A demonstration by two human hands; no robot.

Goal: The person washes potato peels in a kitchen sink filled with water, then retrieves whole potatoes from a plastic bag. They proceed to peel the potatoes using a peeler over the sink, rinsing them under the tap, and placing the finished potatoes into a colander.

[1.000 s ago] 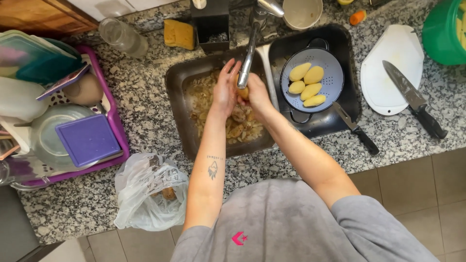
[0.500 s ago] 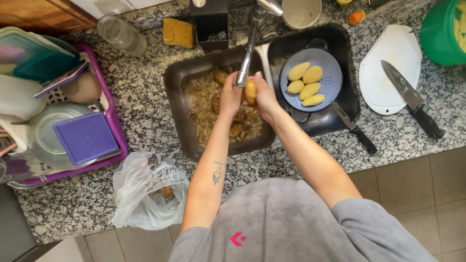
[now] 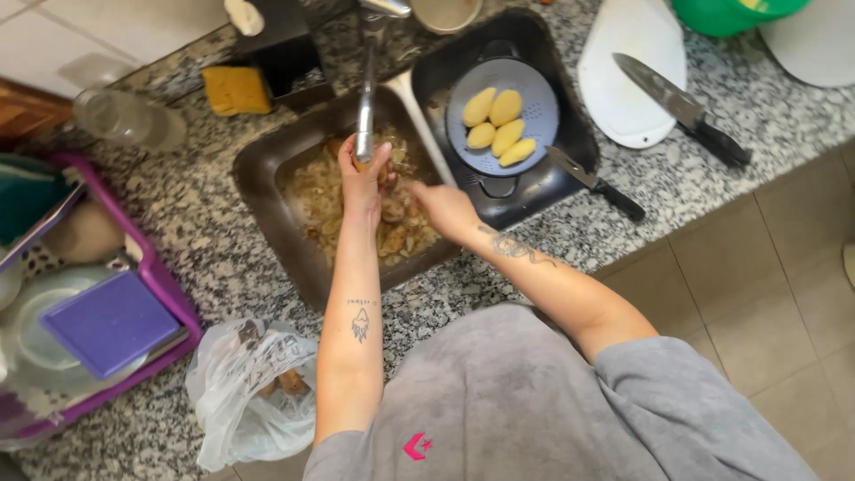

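Observation:
My left hand (image 3: 363, 178) is raised just under the metal faucet spout (image 3: 364, 107), closed round a brownish potato (image 3: 385, 171) that is mostly hidden by the fingers. Beside it, my right hand (image 3: 447, 209) hangs lower over the left basin of the dark sink (image 3: 267, 169), fingertips down among peelings and unpeeled potatoes (image 3: 396, 233); its grip is hidden. In the right basin a blue colander (image 3: 537, 93) holds several peeled yellow potatoes (image 3: 497, 125).
A small black-handled knife (image 3: 595, 183) lies on the sink's front rim. A large knife (image 3: 681, 109) rests on a white cutting board (image 3: 614, 98). A sponge (image 3: 236, 89), a glass jar (image 3: 125, 120), a purple dish rack (image 3: 169, 294) and a plastic bag (image 3: 249, 392) stand to the left.
The two hands held a potato together under the spout. Now the right hand has dropped to the pile in the basin while the left stays at the spout. The camera shifted.

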